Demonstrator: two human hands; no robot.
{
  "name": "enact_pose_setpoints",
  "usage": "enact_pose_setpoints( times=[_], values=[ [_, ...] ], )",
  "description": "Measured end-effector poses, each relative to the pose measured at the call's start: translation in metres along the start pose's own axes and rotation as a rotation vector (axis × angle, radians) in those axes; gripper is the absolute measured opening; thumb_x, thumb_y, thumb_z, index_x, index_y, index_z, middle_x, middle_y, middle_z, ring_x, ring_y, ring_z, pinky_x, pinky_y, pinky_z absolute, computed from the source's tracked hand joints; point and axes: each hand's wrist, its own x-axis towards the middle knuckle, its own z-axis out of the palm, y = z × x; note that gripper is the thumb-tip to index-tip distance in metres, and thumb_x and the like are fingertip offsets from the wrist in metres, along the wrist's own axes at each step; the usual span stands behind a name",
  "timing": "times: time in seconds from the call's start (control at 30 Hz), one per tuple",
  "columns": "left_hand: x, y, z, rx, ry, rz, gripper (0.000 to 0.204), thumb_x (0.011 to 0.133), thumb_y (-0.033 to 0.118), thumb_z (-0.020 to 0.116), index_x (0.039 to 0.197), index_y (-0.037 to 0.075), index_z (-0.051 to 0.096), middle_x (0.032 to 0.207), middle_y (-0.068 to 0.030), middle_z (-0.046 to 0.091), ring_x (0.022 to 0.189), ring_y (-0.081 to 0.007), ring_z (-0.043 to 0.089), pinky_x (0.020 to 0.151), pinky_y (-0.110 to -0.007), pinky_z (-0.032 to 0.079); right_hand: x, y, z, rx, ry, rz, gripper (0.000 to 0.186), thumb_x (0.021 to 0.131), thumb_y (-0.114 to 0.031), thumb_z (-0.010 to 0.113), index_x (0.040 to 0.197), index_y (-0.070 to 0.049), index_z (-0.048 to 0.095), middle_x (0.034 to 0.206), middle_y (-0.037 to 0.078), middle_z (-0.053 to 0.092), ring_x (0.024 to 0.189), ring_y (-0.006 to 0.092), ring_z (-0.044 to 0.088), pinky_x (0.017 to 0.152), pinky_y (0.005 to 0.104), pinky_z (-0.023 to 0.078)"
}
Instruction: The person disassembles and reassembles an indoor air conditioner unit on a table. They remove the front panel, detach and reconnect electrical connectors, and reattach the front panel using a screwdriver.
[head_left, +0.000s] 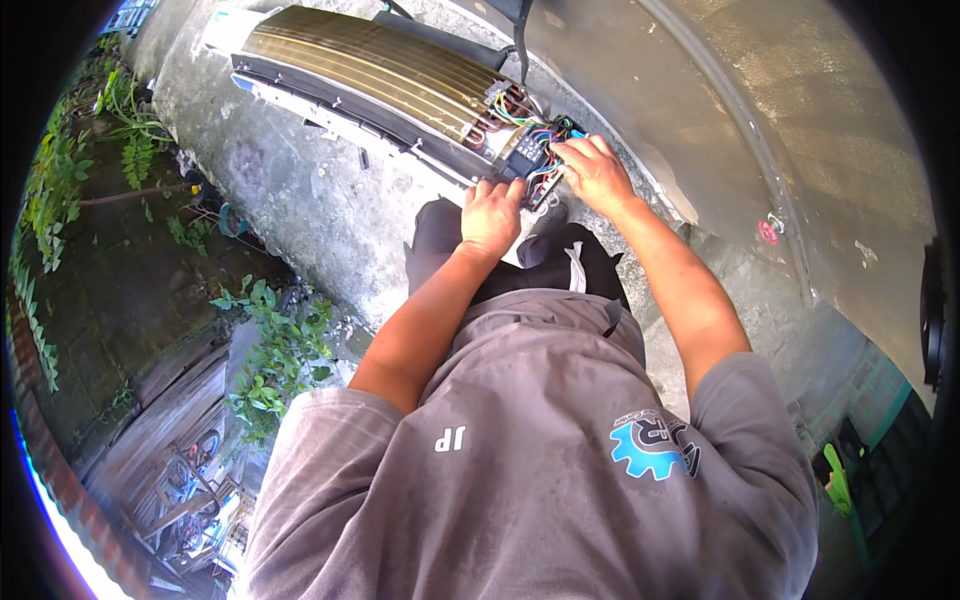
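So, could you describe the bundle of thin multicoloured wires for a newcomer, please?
On the grey concrete floor lies a long, gold-finned metal unit. At its right end, by the left hand and right hand, is the wire bundle: tangled and colourful, unlike the dark, blocky part beside it.

Left arm [425, 322]: we angle it forward and inward, forearm bare.
Left hand [490, 218]: our palm faces down, fingers slightly bent and pointing away from us.
Right arm [688, 288]: we stretch it forward, slanting left toward our midline.
Right hand [598, 177]: our fingers curl leftward; we cannot tell whether their tips meet.
Spacing: our hands sit near each other but apart, the right farther forward.
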Motion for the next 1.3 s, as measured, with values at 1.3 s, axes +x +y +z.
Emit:
enact_pose_setpoints(
  times=[1.3],
  values=[
    [0.045,0.030,-0.024,0.101,-0.476,0.020,0.059,0.108,0.022,0.052,0.166,0.023,0.047,0.119,-0.0088,0.076,0.105,-0.0275,0.076,0.095,-0.049,0.051,0.026,0.008,0.005,-0.243,-0.141,-0.027,0.016,0.091,-0.028,0.081,0.105,-0.020,0.083,0.113,-0.003,0.072,0.115,0.0277,0.059,0.109,0.0479,0.043]
  ],
)
